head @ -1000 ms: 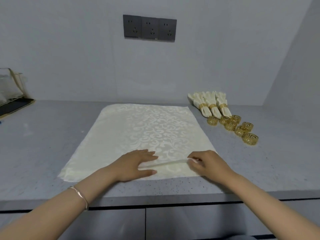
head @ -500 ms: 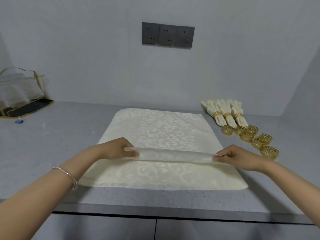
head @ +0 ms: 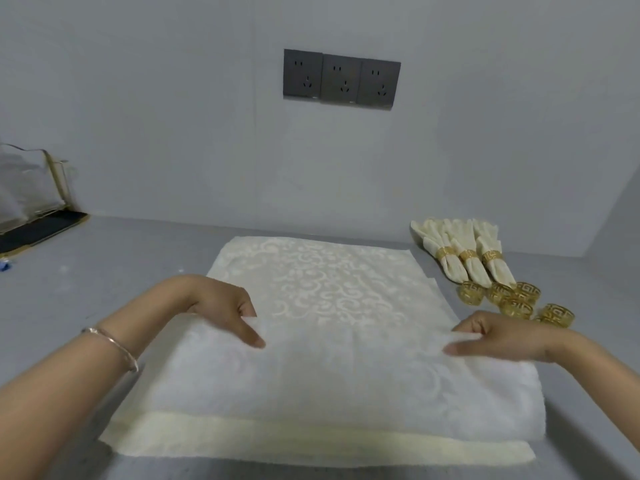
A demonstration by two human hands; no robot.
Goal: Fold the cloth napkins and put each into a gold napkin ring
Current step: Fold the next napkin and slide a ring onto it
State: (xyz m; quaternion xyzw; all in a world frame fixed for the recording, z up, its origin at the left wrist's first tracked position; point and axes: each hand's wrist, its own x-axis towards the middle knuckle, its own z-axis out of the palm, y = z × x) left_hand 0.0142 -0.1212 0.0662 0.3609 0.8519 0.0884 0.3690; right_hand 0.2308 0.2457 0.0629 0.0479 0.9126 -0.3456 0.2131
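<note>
A cream cloth napkin [head: 332, 285] with a scroll pattern lies spread on the grey counter [head: 104, 292]. Its top layer [head: 346, 386] is lifted and drawn toward me, showing its paler underside. My left hand [head: 221, 306] pinches the left corner of that raised edge. My right hand [head: 498, 336] pinches the right corner. Three folded napkins [head: 467, 258], each in a gold ring, lie at the back right. Several loose gold napkin rings [head: 512, 299] sit just in front of them, close behind my right hand.
A dark triple wall socket [head: 341, 79] is on the wall behind. At the far left stands a clear bag or box with gold trim [head: 31, 195] on a dark tray. The counter's front edge is near the bottom of the view.
Both hands have pinched the napkin's top layer, spread apart along it, lifted it and drawn it toward me. The view has moved closer to the counter.
</note>
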